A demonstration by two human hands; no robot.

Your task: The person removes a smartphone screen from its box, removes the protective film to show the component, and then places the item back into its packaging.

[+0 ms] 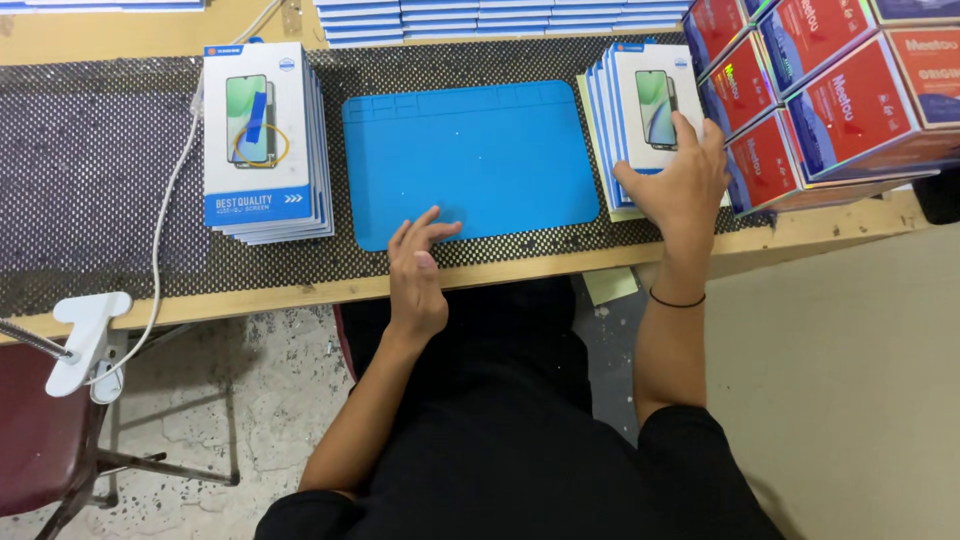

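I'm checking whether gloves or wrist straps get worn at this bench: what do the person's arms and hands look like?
Both hands are bare, with no gloves or rings that can be seen. The left hand has nothing on its wrist. The right hand has a thin black band around the wrist. Short black sleeves cover only the upper arms.

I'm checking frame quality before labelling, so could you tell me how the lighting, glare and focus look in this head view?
Head view: even, soft light with faint shadows under the left hand and right hand; slight sheen on the red boxes at top right; blue mat and white box stacks sharp; straight bench edge bows slightly from lens distortion.
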